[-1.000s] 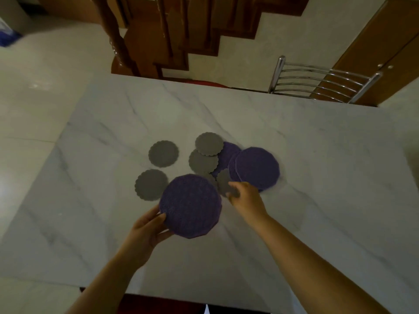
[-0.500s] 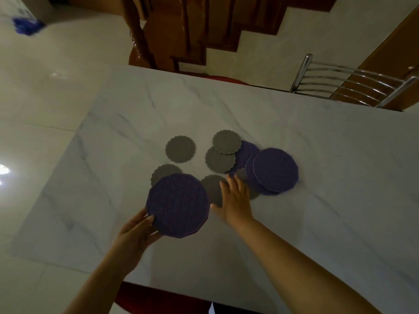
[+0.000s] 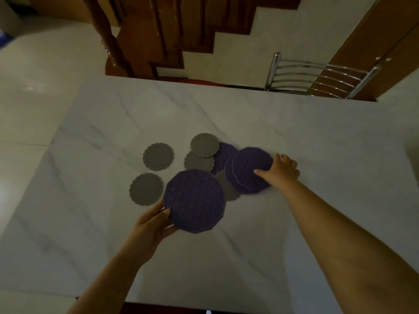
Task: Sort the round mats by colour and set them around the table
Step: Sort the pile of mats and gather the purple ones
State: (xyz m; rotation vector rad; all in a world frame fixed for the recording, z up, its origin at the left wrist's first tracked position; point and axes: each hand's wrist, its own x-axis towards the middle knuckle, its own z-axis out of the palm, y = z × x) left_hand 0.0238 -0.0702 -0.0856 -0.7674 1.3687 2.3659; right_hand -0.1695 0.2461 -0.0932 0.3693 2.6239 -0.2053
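Currently, a patterned purple mat is gripped by the left hand. A stacked purple mat is pinched by the right hand.

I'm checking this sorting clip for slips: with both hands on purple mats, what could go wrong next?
The right hand grips the top purple mat, which lies on another purple mat; lifting could drag that one, or the grey mat tucked beneath, out of place. The left hand holds its own purple mat only by the edge, so it might slip.
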